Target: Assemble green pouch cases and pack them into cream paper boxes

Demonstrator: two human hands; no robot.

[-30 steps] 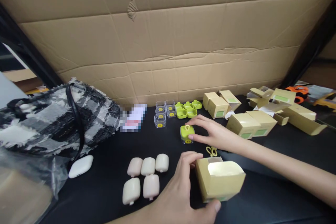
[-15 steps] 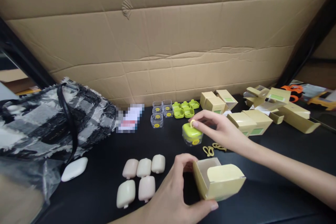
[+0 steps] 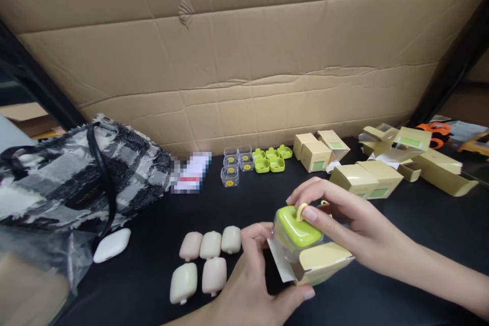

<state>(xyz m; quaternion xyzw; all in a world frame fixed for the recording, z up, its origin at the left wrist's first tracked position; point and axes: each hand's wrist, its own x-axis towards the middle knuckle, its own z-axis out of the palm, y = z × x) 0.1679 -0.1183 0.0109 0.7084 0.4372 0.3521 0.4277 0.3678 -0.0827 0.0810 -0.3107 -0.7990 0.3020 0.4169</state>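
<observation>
Fingers (image 3: 310, 214) on green-lidded case (image 3: 298, 229)

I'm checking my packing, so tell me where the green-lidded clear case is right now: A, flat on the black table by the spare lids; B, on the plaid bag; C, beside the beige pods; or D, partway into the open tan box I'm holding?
D: the right hand lowers the green-lidded case into the open tan box that the left hand holds.

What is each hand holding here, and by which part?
Right hand pinches the green-lidded clear case by its lid's top loop; left hand grips the open yellow carton by its sides.
</observation>
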